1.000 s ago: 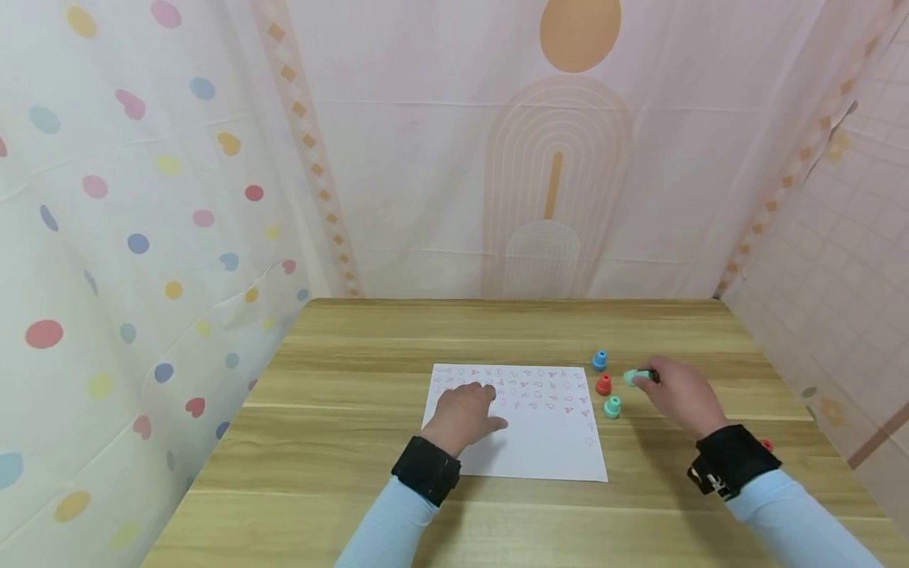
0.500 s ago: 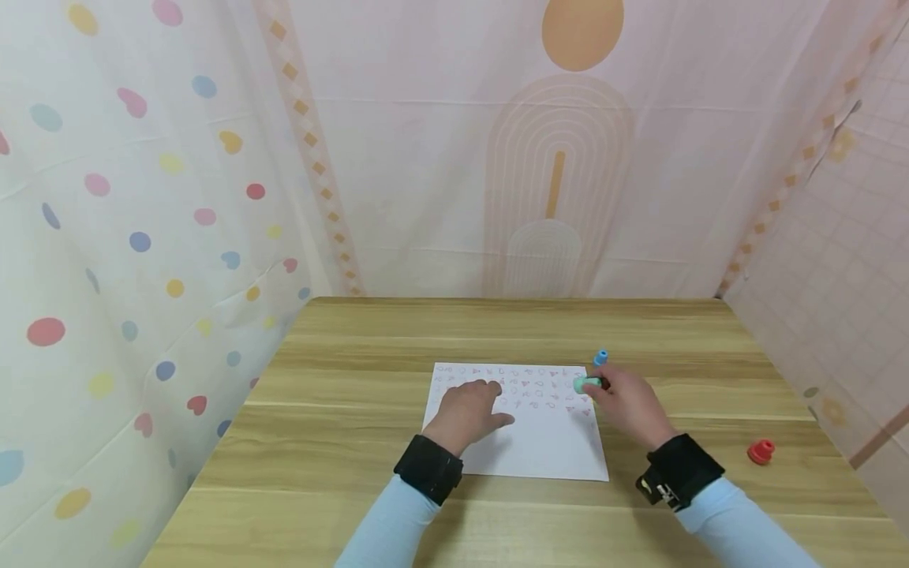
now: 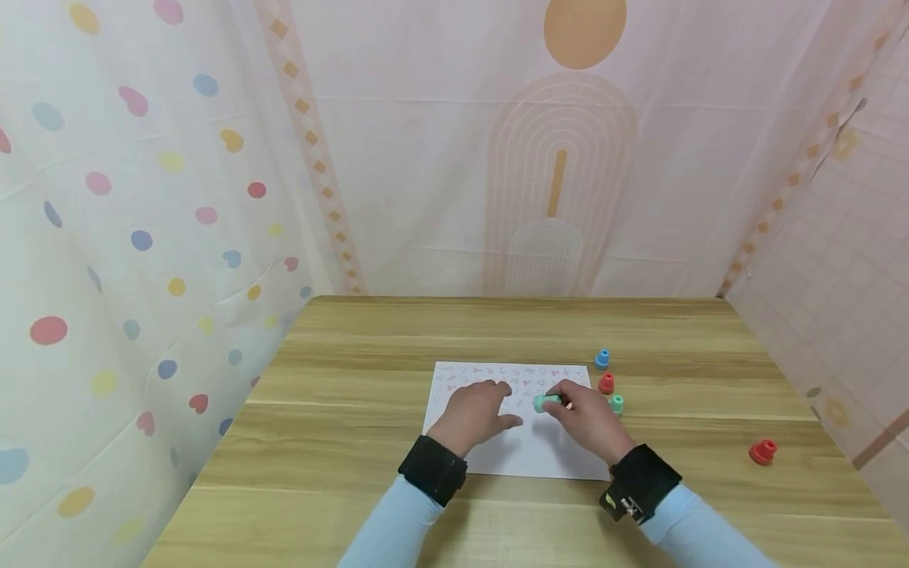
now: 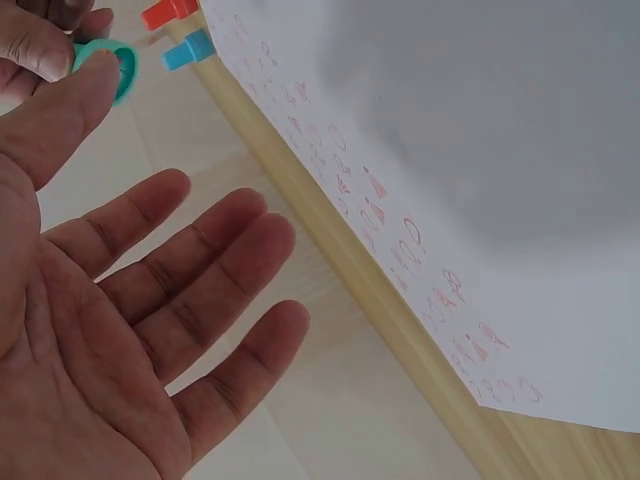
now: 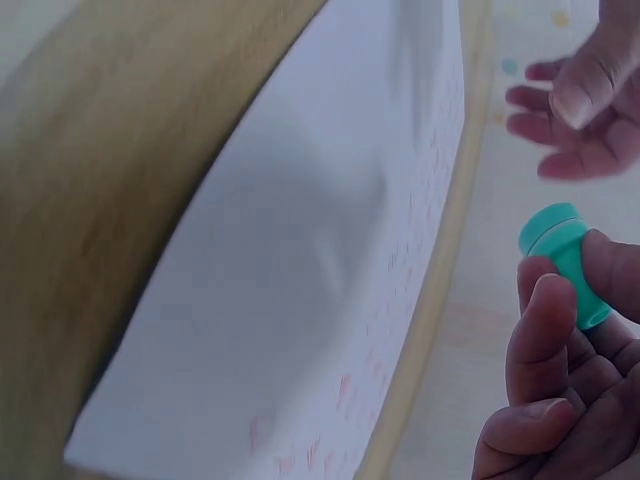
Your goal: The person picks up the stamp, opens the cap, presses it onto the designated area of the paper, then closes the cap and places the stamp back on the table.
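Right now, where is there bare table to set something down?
Bare table lies left of the paper, and between the standing green piece and lone red piece. Crowded: paper's right edge, near blue piece, middle red piece, right hand.

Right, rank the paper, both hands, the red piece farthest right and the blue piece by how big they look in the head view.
Largest to smallest:
1. Paper
2. Left hand and right hand: too alike to rank
3. Red piece farthest right
4. Blue piece, though it lies farther from the camera

green stamp (image 3: 545,403) partly hidden by right hand (image 3: 589,418), paper (image 4: 470,200) cut off in both wrist views
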Available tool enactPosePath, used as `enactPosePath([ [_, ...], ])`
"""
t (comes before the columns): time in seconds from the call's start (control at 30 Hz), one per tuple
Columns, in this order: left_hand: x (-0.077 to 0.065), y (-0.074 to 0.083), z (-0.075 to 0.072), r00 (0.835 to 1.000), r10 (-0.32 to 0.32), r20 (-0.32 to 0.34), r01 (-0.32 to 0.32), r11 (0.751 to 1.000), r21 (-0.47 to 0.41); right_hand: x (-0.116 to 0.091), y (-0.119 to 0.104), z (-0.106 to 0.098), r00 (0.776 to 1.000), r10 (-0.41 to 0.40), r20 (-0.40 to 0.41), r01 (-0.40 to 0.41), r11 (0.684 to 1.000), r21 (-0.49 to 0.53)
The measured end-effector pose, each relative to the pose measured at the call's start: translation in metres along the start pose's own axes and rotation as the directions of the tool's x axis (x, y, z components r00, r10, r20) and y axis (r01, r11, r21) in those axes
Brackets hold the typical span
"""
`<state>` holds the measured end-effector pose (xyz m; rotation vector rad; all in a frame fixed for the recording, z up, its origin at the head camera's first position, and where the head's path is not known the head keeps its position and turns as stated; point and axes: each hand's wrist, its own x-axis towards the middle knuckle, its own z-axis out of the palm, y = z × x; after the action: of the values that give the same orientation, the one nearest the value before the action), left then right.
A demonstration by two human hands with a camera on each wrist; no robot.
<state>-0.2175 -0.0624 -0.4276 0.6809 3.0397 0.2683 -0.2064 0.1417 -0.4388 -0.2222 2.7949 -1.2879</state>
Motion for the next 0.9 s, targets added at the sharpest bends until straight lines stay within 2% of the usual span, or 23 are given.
enactPosePath([
  [0.27, 0.002, 0.003, 0.003, 0.999, 0.049, -0.002, -0.049, 0.998, -0.026, 0.0, -0.009, 0.01, 0.998, 0.03, 0.054, -0.033, 0.998, 0.046],
  [0.47, 0.002, 0.005, 0.004, 0.996, 0.091, 0.005, -0.09, 0.995, -0.042, 0.0, -0.013, 0.013, 0.996, 0.016, 0.084, -0.023, 0.996, 0.084],
  [0.73, 0.002, 0.004, 0.005, 0.983, 0.173, -0.054, -0.176, 0.983, -0.045, 0.0, -0.013, 0.014, 0.994, 0.01, 0.108, -0.027, 0.987, 0.156],
  [0.9, 0.002, 0.003, 0.005, 0.979, 0.198, -0.042, -0.2, 0.977, -0.072, 0.001, -0.011, 0.013, 0.991, -0.025, 0.129, 0.002, 0.985, 0.174],
])
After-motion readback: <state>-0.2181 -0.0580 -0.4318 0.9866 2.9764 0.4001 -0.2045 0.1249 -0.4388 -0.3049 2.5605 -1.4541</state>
